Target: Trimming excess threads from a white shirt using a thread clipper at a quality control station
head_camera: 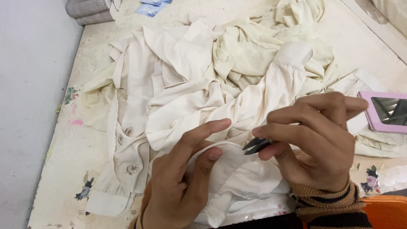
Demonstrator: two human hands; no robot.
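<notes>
Both hands pinch: left [182,182] garment [237,178], right [313,140] snips [256,145].

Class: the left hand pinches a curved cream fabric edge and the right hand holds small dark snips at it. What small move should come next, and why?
Probably close the snips at the fabric edge: their tips sit beside it, and the left hand holds it taut while the right hand aims.

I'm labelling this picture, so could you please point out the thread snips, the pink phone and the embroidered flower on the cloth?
thread snips [255,145], head view, on the dark blades.
pink phone [388,112], head view, on its dark screen.
embroidered flower [132,168], head view, on the lowest bloom's middle.
</notes>
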